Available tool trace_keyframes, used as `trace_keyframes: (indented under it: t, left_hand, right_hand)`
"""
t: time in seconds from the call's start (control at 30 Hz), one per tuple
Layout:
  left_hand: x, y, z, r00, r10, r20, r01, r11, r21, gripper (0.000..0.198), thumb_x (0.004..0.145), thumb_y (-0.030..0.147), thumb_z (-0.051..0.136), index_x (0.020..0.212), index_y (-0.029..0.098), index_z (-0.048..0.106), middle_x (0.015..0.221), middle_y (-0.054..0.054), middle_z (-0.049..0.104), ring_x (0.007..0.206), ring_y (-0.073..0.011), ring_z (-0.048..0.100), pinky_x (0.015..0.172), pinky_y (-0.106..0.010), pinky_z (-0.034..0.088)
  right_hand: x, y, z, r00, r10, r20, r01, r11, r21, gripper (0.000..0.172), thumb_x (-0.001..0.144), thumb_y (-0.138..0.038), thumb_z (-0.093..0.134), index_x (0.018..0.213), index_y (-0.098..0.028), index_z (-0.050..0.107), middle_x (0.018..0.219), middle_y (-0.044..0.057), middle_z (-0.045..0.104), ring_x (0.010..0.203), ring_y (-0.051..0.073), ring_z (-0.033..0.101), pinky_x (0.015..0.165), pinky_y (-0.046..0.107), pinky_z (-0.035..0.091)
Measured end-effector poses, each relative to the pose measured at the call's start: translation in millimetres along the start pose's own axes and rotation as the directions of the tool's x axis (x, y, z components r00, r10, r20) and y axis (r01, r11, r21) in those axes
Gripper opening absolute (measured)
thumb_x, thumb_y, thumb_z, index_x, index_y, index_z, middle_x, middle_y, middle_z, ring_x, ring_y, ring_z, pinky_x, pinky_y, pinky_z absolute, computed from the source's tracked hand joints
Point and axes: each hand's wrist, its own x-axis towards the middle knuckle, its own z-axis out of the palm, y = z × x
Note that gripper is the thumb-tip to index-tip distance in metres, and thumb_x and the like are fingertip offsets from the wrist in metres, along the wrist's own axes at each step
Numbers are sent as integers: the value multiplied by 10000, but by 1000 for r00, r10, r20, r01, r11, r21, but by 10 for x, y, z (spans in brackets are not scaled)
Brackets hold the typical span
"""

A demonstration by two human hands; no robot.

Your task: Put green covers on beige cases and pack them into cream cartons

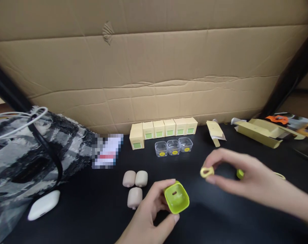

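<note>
My left hand (154, 210) grips a small square lime-green case (178, 200) by its sides. The hollow side of the case faces up toward me, and a dark slot shows in its inner surface. To the right and a little higher, my right hand (236, 171) pinches a pale yellow looped strap (204, 175) between thumb and fingers, apart from the case. Partly hidden behind the right hand is a small green piece (240, 174). Past the right wrist, part of a yellow loop (280, 175) shows on the black table.
Three rounded beige and pinkish cases (135, 197) lie left of my left hand. Three clear cups (173, 147) stand before a row of several cream boxes (159, 129). Opened cartons (258, 132) lie at right. A white case (44, 205) and patterned fabric (54, 149) are at left; cardboard (154, 64) rises behind.
</note>
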Motion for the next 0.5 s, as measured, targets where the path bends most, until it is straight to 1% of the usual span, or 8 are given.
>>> trace_keyframes:
  t: [0.07,0.13,0.2,0.23,0.27,0.33,0.4,0.5]
  left_hand:
    - [9,-22,2,999,-32,-7,31,992,-120,536,801,161,633,1285,288,442,1166,-56,641,1026,-182,629,900,-319,516]
    - [12,-21,1,995,-99,-27,89,967,-240,457,847,279,631,1280,277,485,1210,-68,629,1041,-193,617,915,-324,498]
    - [12,2,4,982,-177,-57,151,937,-316,345,893,361,576,1227,274,557,1219,-68,632,1060,-201,611,898,-319,501]
    - [11,15,10,976,-207,-74,171,926,-335,324,899,376,568,1208,279,576,1197,-61,643,1044,-198,619,881,-315,506]
    - [10,25,18,971,-222,-91,177,919,-352,331,888,376,589,1207,288,578,1164,-52,655,1010,-190,631,858,-309,512]
    - [9,28,37,966,-231,-118,168,903,-396,407,840,344,666,1231,310,557,1112,-28,660,915,-158,652,831,-294,513]
    - [10,15,55,964,-238,-122,162,883,-440,494,791,297,727,1249,323,545,1117,-12,649,868,-131,655,842,-282,503]
    - [19,-1,62,968,-236,-87,174,878,-447,431,779,276,740,1188,282,606,1153,-27,646,919,-145,658,894,-294,488]
  right_hand:
    - [-61,-138,213,997,-63,49,59,996,67,59,879,-299,619,900,-246,603,828,3,675,752,145,644,683,251,519]
    - [-98,-176,357,988,-139,63,134,988,77,63,893,-233,606,953,-233,586,871,-3,675,785,130,642,716,252,505]
    - [-105,-154,445,976,-211,51,210,977,18,99,901,-181,593,985,-224,565,893,-5,668,801,125,630,743,271,476]
    - [-101,-136,476,971,-236,42,237,971,-30,106,903,-164,586,988,-221,558,886,-5,661,792,128,621,736,281,463]
    - [-95,-118,503,967,-254,32,256,963,-84,105,904,-156,579,984,-219,555,879,-1,651,779,134,610,717,290,452]
    - [-84,-95,551,959,-285,2,280,939,-198,78,900,-164,571,962,-212,562,884,23,626,762,156,586,678,302,440]
    - [-80,-96,590,947,-319,-39,295,911,-288,59,893,-170,563,941,-200,576,928,55,608,785,178,573,669,312,442]
    - [-76,-118,627,929,-365,-64,325,884,-335,73,884,-147,552,934,-184,591,1001,81,608,857,195,575,717,326,447]
